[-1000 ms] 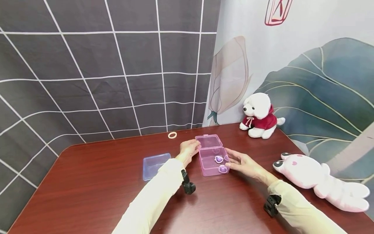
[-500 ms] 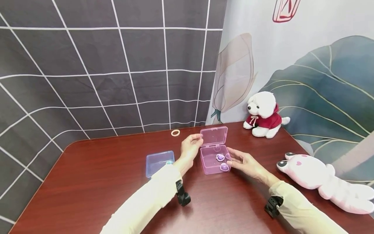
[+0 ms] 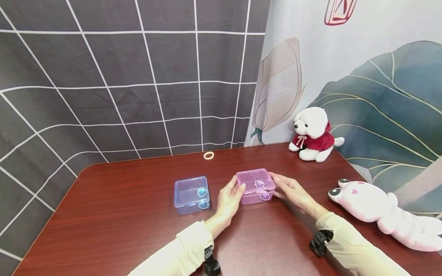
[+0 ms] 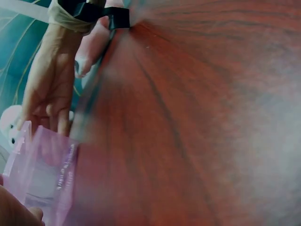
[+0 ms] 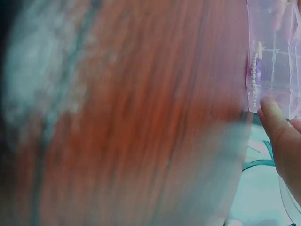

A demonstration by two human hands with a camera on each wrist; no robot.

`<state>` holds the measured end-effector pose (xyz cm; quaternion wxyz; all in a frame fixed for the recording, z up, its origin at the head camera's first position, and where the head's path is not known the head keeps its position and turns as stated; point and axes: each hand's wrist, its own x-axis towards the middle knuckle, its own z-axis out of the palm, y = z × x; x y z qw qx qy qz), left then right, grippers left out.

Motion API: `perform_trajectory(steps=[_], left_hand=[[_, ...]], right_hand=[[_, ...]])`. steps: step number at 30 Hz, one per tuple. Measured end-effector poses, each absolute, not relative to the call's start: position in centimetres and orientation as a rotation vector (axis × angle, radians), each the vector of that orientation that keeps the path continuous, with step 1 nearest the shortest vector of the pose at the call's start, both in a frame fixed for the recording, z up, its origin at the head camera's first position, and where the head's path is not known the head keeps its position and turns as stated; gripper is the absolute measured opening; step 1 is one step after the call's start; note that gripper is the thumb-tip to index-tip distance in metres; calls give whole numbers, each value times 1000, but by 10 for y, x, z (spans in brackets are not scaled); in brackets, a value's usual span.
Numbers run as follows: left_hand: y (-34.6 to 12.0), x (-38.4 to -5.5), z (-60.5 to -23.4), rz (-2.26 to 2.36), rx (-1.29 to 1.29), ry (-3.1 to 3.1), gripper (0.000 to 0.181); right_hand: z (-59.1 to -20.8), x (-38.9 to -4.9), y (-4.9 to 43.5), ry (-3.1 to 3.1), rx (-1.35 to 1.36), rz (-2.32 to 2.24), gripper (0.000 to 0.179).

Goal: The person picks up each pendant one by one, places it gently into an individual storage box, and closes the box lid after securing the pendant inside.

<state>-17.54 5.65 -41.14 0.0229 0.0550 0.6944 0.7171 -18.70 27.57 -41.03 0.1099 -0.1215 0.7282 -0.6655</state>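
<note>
A clear pink plastic box (image 3: 249,177) stands on the table with its lid lying over it. A purple piece with a beaded white edge (image 3: 259,184) shows through the lid, and a similar shape through the front wall; whether these are one or two pieces I cannot tell. My left hand (image 3: 228,201) holds the box's left side, thumb at the lid's front corner. At the opposite side, my right hand (image 3: 293,191) grips the box, its thumb (image 5: 272,113) against a corner in the right wrist view. Some right fingertips are hidden behind the box.
Left of my left hand sits a shut blue plastic box (image 3: 184,188) with blue beaded shapes inside. A cream ring (image 3: 208,155) lies near the back edge. On the right are a white plush dog (image 3: 312,134) in red and a pink plush toy (image 3: 373,207).
The pink lid has swung from lying back, through upright, down over the box. My left hand has come forward with it to the front left corner. The right hand has stayed at the right side.
</note>
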Motion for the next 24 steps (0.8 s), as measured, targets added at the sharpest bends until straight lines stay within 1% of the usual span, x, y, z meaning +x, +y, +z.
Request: perform_trajectory(steps=[6, 12, 18, 24], left_hand=[[58, -174, -417, 2228, 164, 2124, 51], [58, -176, -420, 2223, 245, 2164, 52], [59, -177, -425, 2147, 334, 2369, 52], [60, -179, -416, 1945, 228, 2565, 53]], right_hand=[[-411, -188, 274, 2198, -384, -1912, 51], [-414, -188, 272, 2326, -461, -1808, 50], [-414, -187, 270, 2354, -474, -1771, 51], [-411, -189, 272, 2305, -410, -1810, 52]])
